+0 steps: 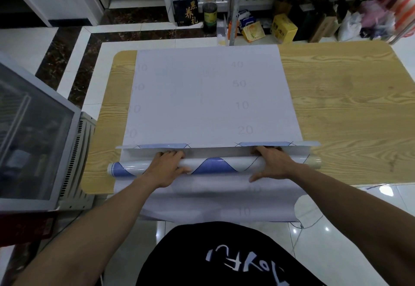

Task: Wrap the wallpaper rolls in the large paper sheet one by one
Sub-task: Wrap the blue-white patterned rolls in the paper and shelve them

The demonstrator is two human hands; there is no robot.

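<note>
Lower centre: left hand [167, 162] and right hand [272, 162] curl over the blue-and-white patterned wallpaper roll [215, 166], gripping it on the large white paper sheet [208, 97] covering the wood-grain table [348, 106].

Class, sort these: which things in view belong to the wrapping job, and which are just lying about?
Job: wallpaper roll, large paper sheet, left hand, right hand, both gripping the roll.
Lying about: yellow box, dark bottle, white plastic bag.

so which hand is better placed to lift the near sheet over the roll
Probably right: the right hand has its thumb on the paper sheet just this side of the wallpaper roll; the left hand has its thumb on the roll.
</note>
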